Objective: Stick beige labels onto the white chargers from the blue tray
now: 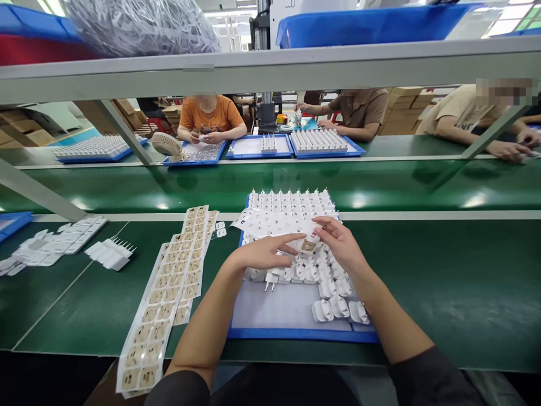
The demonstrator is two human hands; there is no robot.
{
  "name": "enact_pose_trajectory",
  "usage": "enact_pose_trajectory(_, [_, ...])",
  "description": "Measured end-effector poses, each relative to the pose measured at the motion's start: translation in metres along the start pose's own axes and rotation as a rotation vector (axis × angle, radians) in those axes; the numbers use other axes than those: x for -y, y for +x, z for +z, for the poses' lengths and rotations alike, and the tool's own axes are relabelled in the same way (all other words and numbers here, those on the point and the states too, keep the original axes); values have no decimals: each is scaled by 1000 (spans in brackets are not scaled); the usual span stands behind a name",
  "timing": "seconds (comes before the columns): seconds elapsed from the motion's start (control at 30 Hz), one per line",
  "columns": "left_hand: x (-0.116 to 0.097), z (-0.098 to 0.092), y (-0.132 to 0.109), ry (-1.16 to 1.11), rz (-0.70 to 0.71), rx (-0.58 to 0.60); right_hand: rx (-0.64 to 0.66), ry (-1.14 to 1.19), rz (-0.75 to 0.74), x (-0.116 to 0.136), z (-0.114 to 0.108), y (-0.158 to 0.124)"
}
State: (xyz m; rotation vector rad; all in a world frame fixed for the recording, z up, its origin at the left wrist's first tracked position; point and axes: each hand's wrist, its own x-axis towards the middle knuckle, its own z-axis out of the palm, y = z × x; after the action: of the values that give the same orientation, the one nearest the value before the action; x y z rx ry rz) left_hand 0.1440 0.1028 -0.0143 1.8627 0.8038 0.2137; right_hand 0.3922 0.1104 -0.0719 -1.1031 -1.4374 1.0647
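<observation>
A tray with a blue rim sits before me, carrying rows of white plug adapters with metal pins. Above them lies a thin, whitish sticker sheet with small marks and one tan patch near its right end. My right hand pinches the sheet's right end between thumb and fingers. My left hand hovers over the adapters, fingers stretched and thumb apart, index fingertip at the sheet's near edge; whether it touches is unclear. One adapter below my left hand lies tipped, pins toward me.
Strips of tan stickers lie left of the tray. Farther left are white adapters and stacked flat white pieces. A green conveyor belt runs behind. Co-workers sit across it beside trays. A shelf spans overhead.
</observation>
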Motion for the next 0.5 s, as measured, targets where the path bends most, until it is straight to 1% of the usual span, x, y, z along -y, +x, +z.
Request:
enact_pose_trajectory(0.07, [0,-2,2,-71,-35,63,-23,58,32,-2,1,0])
enact_pose_trajectory(0.17, [4,-2,6,-148,-27,122,-42,114,67,-3,0,0])
enact_pose_trajectory(0.2, [6,-2,7,-157,-17,118,-37,122,75,-2,-1,-1])
enact_pose_trajectory(0.27, [10,-3,9,-151,6,73,-6,122,90,0,-1,-2])
enact_pose_trajectory(0.33, [13,-3,10,-131,37,24,32,62,85,2,-1,-3])
enact_pose_trajectory(0.43, [12,-4,10,-100,94,-5,56,-109,-15,3,1,-5])
enact_pose_trajectory(0.5, [10,-4,11,-82,117,-16,43,-239,-100,3,1,-5])
